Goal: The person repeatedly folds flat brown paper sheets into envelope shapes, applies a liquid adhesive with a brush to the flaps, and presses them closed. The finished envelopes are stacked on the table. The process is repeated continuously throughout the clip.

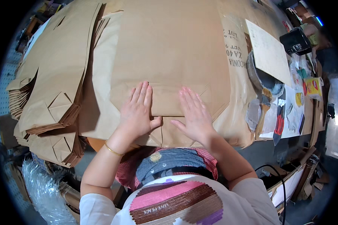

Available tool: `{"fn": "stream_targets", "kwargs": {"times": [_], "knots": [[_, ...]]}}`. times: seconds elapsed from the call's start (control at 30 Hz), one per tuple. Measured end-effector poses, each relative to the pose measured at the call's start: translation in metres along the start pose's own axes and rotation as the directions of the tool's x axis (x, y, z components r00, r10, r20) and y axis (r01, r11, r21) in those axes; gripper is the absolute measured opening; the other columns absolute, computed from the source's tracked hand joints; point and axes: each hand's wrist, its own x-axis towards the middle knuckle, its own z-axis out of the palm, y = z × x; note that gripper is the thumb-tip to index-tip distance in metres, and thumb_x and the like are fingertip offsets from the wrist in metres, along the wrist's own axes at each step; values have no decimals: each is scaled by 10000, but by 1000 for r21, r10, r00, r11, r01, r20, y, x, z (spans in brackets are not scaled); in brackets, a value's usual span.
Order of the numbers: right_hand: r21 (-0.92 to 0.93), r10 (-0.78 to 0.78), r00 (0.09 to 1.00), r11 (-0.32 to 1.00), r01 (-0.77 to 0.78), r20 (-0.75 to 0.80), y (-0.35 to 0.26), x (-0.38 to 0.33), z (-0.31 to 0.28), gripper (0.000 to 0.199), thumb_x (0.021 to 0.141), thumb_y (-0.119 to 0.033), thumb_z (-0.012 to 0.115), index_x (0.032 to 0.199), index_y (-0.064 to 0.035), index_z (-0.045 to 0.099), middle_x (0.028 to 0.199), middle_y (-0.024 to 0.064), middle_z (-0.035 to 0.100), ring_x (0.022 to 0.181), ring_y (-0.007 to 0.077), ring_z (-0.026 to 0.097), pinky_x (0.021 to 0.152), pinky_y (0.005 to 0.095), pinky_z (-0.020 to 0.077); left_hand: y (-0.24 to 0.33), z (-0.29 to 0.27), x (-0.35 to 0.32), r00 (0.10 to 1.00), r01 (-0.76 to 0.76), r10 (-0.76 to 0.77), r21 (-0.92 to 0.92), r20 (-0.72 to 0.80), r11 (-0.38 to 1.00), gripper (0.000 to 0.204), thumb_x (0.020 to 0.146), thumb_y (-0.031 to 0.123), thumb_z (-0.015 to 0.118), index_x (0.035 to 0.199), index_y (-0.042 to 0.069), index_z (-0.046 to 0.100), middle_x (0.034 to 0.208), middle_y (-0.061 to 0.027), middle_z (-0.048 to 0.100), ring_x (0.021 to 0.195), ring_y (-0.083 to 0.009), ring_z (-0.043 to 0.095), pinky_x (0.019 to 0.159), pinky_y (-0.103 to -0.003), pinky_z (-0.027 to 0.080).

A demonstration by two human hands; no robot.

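A large brown kraft paper bag (169,48) lies flat before me, its near end folded into a bottom flap with slanted corner creases. My left hand (138,110) rests palm down on the left part of that folded end, fingers stretched out and pointing away from me. On the right part, my right hand (194,116) lies flat in the same way, thumb pointing inward. Between the two thumbs runs the edge of the fold. Neither hand grips anything. What lies under the palms is hidden.
Stacks of folded kraft bags (64,71) fill the left side. At right are a metal basin (264,75) under a pale board (268,48), a brush (264,108), a red-handled knife (279,122) and a black container (296,41). Clear plastic (45,191) hangs at lower left.
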Motion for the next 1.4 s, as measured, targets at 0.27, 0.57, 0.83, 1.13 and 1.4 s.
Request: {"fn": "stream_targets", "kwargs": {"times": [0.27,0.57,0.83,1.13,1.4], "knots": [[623,31,981,776,97,-192,-26,-15,-72,475,836,-168,670,1254,26,554,1251,207,584,1177,343,553,995,401,430,46,26,34,866,-248,281,132,-414,960,476,740,165,619,1137,-86,541,1106,-242,577,1038,-385,570,955,-412,449],[605,183,983,787,-126,-33,-2,-12,-45,164,843,-72,655,965,33,684,913,116,697,806,201,662,776,298,513,-109,-109,-22,933,-239,330,435,-145,868,115,694,186,604,768,136,677,849,-53,630,905,-235,602,797,-361,490],[782,339,939,602,-164,-63,47,16,14,135,893,-74,631,961,26,690,865,57,688,790,110,610,729,249,490,-241,-177,-156,966,200,-102,436,-237,878,344,758,6,561,1097,25,611,1093,-121,645,1083,-292,590,916,-364,495],[757,239,970,643,-120,-50,61,1,-1,225,849,-76,655,1050,22,656,1066,109,644,937,169,607,835,291,488,-193,-166,-153,892,419,-405,706,-201,571,471,732,-74,516,1162,94,610,1045,-127,649,1118,-300,576,948,-451,463],[-37,149,951,986,-165,-271,88,29,-16,317,788,-114,676,1080,-1,626,1049,196,596,1016,363,562,904,412,465,-45,-22,6,952,113,-105,12,-287,994,96,790,16,542,873,41,582,892,-132,610,873,-313,624,709,-400,517]]}}
